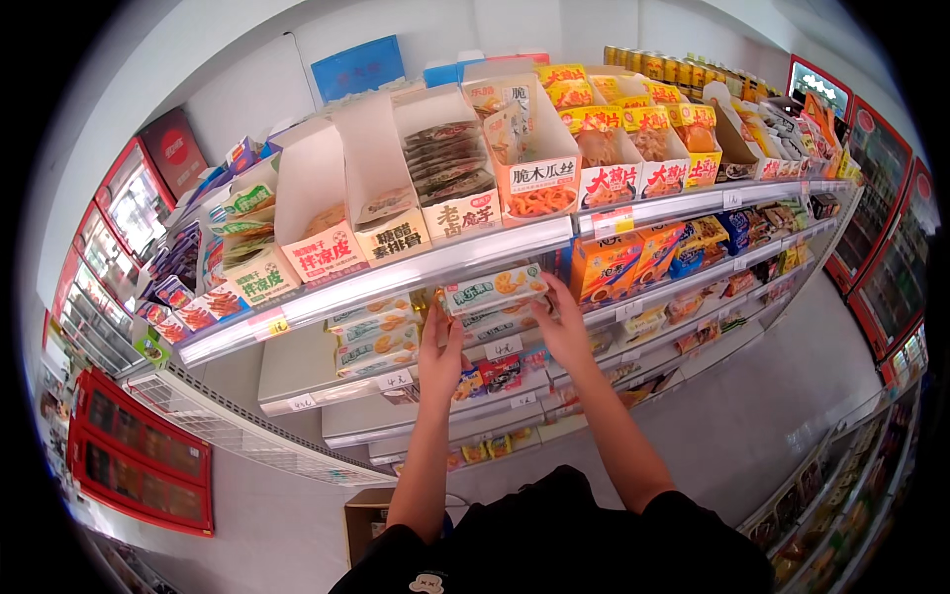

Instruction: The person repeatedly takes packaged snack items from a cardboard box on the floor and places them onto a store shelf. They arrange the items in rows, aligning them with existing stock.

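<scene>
A white and green biscuit pack point(495, 288) with pictures of biscuits sits at the top of a small stack on the second shelf. My left hand point(441, 349) grips the left end of this pack, thumb towards me. At the right end, my right hand point(562, 321) holds it with thumb and fingers. Just below lie matching packs point(496, 324), partly covered by my hands. Another stack of similar packs point(377, 338) stands to the left on that shelf. Whether the gripped pack rests on those below cannot be made out.
Above my hands juts the top shelf's edge point(475, 256), lined with open snack boxes point(538, 182). Orange boxes point(605, 267) stand right of my right hand. Lower shelves carry small snack bags point(501, 373). An open cardboard box point(364, 520) is on the floor.
</scene>
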{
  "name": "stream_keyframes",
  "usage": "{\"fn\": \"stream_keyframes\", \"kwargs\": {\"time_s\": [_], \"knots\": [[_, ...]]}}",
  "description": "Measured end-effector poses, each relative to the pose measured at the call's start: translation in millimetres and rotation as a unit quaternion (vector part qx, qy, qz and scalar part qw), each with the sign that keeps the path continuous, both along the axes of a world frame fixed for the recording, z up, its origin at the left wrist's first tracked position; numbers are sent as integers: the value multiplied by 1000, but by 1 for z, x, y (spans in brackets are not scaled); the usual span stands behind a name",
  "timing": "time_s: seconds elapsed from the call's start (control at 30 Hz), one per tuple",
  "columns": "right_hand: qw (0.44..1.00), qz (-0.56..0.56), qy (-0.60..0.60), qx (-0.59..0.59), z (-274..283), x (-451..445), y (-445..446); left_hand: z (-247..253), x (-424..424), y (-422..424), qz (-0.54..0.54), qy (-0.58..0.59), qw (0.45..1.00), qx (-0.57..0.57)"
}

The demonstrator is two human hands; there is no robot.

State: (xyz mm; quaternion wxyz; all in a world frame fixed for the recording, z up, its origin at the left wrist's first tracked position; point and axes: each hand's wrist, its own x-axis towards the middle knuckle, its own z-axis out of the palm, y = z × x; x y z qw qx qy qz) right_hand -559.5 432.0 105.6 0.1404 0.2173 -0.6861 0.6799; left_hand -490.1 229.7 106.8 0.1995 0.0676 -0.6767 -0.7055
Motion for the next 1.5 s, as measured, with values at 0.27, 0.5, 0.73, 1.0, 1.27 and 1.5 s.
{"fn": "stream_keyframes", "kwargs": {"time_s": [0.27,0.5,0.73,1.0,1.27,1.5], "knots": [[991,-78,53,100,-15,-9,-1,-2,8,7,-28,-26,999,8],[985,-84,25,150,-11,-7,1,3,7,11,-34,-3,999,-2],[963,-179,136,149,-5,9,-10,-15,16,26,92,109,988,-51],[930,-147,252,224,-9,66,-3,-81,78,29,9,105,993,-59],[901,126,168,379,-144,119,22,-213,181,-5,-187,-322,919,-131],[696,391,-105,593,-375,165,91,-341,242,-19,-374,-262,823,-336]]}}
